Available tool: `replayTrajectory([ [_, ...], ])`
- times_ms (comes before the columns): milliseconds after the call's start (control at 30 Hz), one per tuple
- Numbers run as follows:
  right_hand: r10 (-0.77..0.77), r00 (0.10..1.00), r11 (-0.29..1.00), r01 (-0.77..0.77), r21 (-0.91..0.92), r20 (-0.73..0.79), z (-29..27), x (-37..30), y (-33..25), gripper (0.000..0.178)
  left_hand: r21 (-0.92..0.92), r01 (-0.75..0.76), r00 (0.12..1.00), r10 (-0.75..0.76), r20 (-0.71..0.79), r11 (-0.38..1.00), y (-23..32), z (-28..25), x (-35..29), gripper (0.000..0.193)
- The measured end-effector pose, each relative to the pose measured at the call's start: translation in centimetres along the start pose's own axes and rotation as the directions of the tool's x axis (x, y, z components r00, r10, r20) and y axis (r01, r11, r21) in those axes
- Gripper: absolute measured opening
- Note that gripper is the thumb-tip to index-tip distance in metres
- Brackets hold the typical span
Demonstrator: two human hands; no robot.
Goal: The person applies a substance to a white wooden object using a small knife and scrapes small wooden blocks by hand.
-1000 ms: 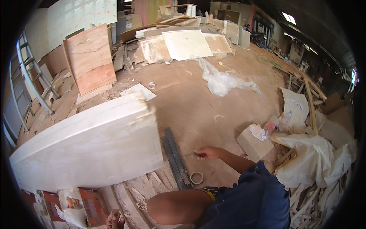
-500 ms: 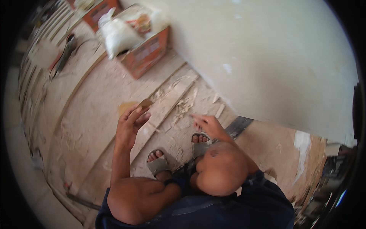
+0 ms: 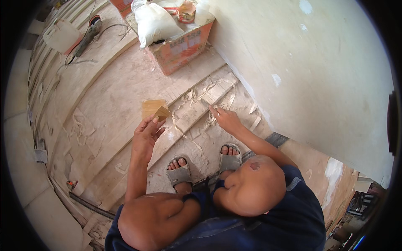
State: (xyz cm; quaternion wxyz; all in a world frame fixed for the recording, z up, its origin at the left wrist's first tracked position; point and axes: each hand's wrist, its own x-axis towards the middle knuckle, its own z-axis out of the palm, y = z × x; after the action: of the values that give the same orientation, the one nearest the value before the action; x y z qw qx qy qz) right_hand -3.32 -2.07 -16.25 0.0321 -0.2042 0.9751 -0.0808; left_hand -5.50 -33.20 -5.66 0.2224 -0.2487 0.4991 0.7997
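Low over the floor, my left hand (image 3: 147, 133) pinches a small brown wood piece (image 3: 162, 113) between thumb and fingers. Just beyond it, partly overlapped by it in view, is a larger light-brown wood square (image 3: 151, 107); whether the two touch cannot be made out. To the right, my right hand (image 3: 227, 120) reaches forward with its fingers closed on a small thin grey piece (image 3: 204, 102), whose kind is unclear. Below the right hand's piece lies a floor plank (image 3: 222, 89) strewn with pale shavings (image 3: 181, 125). My sandalled feet stand between my hands.
A worn orange-and-white carton (image 3: 183, 48) bears a white bag (image 3: 154, 23) and a red packet (image 3: 186, 11). At the far left are a power tool (image 3: 88, 37) with a cord and a whitish jug (image 3: 61, 35). A large pale panel (image 3: 310, 75) fills the right side.
My right hand has moved forward, and the grey piece in it now shows more plainly. The left hand still holds the small wood piece. The view has shifted, so the carton appears farther right and higher.
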Motion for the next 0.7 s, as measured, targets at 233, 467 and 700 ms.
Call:
replayTrajectory([
  [233,0.376,0.925,0.581,-0.284,0.763,0.058,-4.1,0.9,0.6,0.025,0.094,-0.040,0.999,0.040,0.004,0.995,0.5,1.2,0.4,0.023],
  [467,0.533,0.757,0.164,-0.531,0.831,0.378,5.7,6.3,2.8,0.026,0.108,-0.081,0.992,0.070,0.107,0.991,1.8,2.4,1.7,0.020],
  [700,0.644,0.615,-0.013,-0.586,0.810,0.455,3.1,-3.0,2.5,0.032,0.397,-0.173,0.945,0.038,0.326,0.901,11.0,10.9,-4.3,0.040],
])
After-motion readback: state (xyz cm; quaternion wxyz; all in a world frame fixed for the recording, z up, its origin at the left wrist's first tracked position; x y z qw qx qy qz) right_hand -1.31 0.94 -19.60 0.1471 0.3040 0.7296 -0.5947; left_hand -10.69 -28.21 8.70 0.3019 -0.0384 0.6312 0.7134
